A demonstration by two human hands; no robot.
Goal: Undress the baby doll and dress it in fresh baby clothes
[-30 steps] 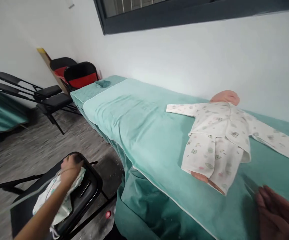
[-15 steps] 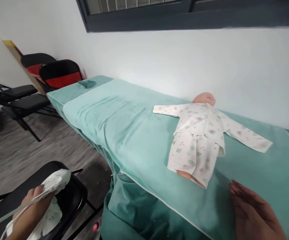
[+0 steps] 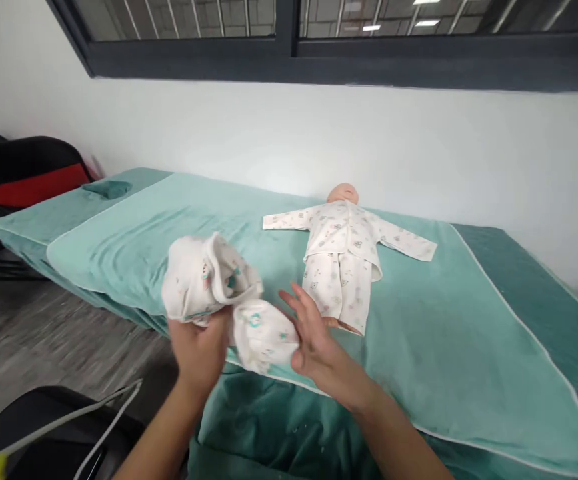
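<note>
My left hand (image 3: 199,350) is closed round a bunched white printed baby garment (image 3: 203,277) above the near edge of the bed. A bound edge and small green and red prints show on it; its exact cut is hidden in the folds. One part of it hangs to the right, up against my right hand (image 3: 319,343), whose fingers are spread, with the thumb by the cloth's edge. Beyond, a baby doll (image 3: 343,193) lies on its back, dressed in a white printed jacket (image 3: 341,230) with sleeves stretched sideways and matching trousers (image 3: 337,283).
The long bed (image 3: 419,347) has a green cover and stands along a white wall under a dark window frame (image 3: 193,59). A black folding chair (image 3: 23,433) is at lower left, crossed by a pale cable (image 3: 69,420). Another black and red chair (image 3: 31,183) stands far left.
My left hand has lifted the garment from the chair and brought it over the bed. My right hand has moved left to meet it. The view has turned right.
</note>
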